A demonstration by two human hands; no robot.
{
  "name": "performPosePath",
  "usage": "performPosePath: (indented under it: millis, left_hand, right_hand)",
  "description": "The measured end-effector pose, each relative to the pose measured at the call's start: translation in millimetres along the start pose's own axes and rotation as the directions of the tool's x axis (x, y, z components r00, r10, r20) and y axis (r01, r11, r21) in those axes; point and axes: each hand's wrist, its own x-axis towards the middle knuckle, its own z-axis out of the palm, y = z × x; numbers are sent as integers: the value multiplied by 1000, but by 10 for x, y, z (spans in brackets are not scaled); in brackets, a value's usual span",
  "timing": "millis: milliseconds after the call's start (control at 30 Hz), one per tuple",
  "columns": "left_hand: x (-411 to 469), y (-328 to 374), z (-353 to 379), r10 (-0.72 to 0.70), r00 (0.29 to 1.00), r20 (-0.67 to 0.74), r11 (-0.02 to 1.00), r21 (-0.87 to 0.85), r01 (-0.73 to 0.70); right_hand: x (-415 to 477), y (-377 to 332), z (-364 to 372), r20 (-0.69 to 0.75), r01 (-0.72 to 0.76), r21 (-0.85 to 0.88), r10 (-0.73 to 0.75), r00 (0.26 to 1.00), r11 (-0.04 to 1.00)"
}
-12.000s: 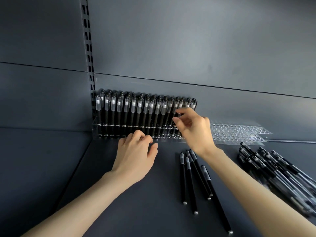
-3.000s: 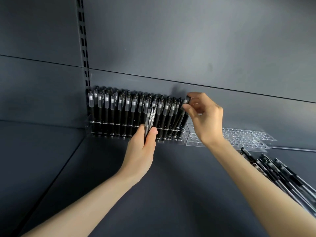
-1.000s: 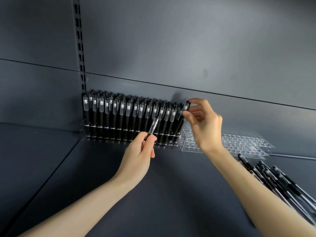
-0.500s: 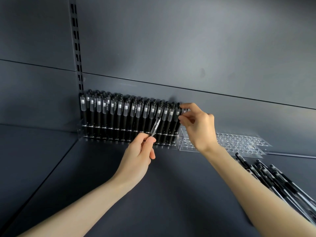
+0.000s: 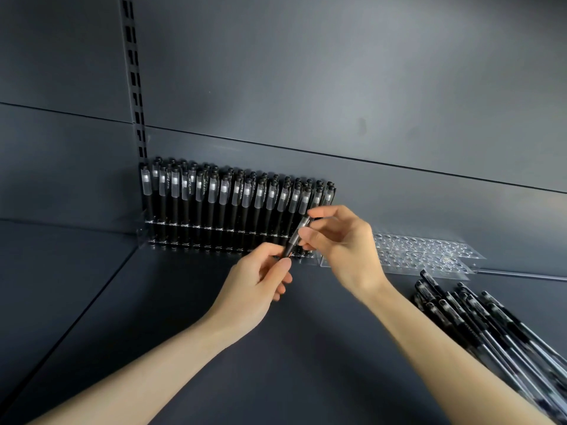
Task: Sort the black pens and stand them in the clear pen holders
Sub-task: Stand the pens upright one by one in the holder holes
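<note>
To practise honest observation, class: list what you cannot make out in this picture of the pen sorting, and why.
Head view throughout.
- The held pen: both ends hidden, inside the left hand and the right hand.
- The loose pens: blurred, cut by the right edge; uncountable.
- Print on the standing pens: too small to read.
- The filled holder: right end behind the hands.

Bare left hand (image 5: 256,282), bare right hand (image 5: 345,245), bare forearms (image 5: 153,368), short plain nails (image 5: 284,263)
</note>
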Motion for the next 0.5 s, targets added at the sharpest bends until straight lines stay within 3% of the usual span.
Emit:
performPosePath:
  millis: [67, 133, 200, 333, 500]
  left_hand:
    - [12, -77, -42, 84, 996, -22, 960, 270, -75]
    - [42, -161, -115, 239, 970, -40, 769, 618, -164]
    - [71, -239, -170, 338, 941, -4, 551, 812, -194]
    - [118, -349, -183, 413, 911, 3, 370, 913, -170]
    - [142, -377, -168, 414, 910, 9, 325, 933, -157]
  right_hand:
    - [55, -11, -74, -94, 41, -62, -47, 994, 997]
    - [128, -45, -201, -194, 111, -198, -150, 970, 974]
    - [186, -90, -309, -276, 180, -298, -265, 924, 937]
    - [247, -116, -368, -350, 237, -392, -383, 855, 889]
    - [306, -121, -361, -361, 254, -434, -425, 830, 865]
